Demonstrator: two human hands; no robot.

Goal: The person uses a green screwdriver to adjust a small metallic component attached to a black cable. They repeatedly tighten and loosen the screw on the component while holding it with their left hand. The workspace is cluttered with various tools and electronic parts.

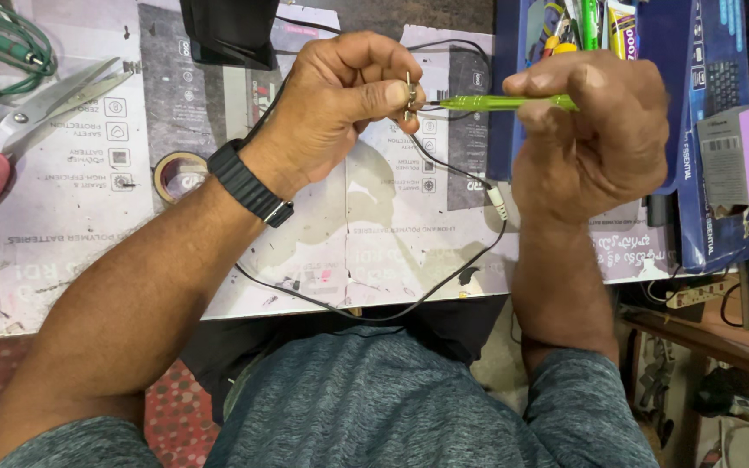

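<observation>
My left hand [340, 100] pinches a small metal part [409, 95] between thumb and fingers, above the paper-covered table [71, 199]. A black band sits on that wrist. My right hand [595, 130] grips a slim green screwdriver [504, 103], held level, its thin tip touching the metal part. A thin black cable [444, 282] runs from the left hand, loops down over the table's front edge and back up under my hands.
Scissors with pink handles [19, 130] and green wire [6, 39] lie at the far left. A tape roll [177, 173] sits by my left wrist. A black object [231, 30] is at the top, blue boxes [713, 139] and tubes at right.
</observation>
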